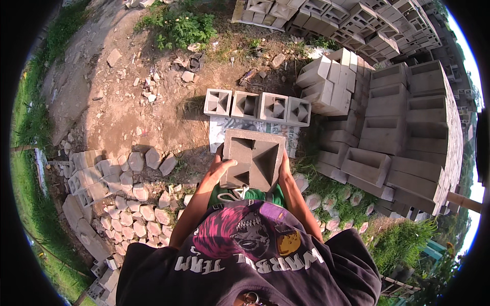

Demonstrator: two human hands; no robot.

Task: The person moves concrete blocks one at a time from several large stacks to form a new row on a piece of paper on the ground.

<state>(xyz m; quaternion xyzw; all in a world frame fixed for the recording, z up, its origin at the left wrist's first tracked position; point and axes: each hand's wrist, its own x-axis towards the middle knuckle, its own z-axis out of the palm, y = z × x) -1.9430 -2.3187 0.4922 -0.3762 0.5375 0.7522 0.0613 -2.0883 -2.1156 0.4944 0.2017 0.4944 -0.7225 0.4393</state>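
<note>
I hold a square grey concrete vent block (253,158) with a funnel-shaped hollow against my body, above the ground. My left hand (221,167) grips its left edge with the fingers curled over the rim. My right hand (284,166) clasps its right edge and is mostly hidden behind the block. Just ahead of it, a row of several matching vent blocks (258,106) stands on a printed sheet (219,130) laid on the dirt.
Stacks of large hollow concrete blocks (403,122) fill the right side. More vent blocks (337,15) are stacked at the top. Hexagonal paving stones (127,194) lie in piles at the left. Bare dirt with rubble and a weed patch (178,25) lies ahead.
</note>
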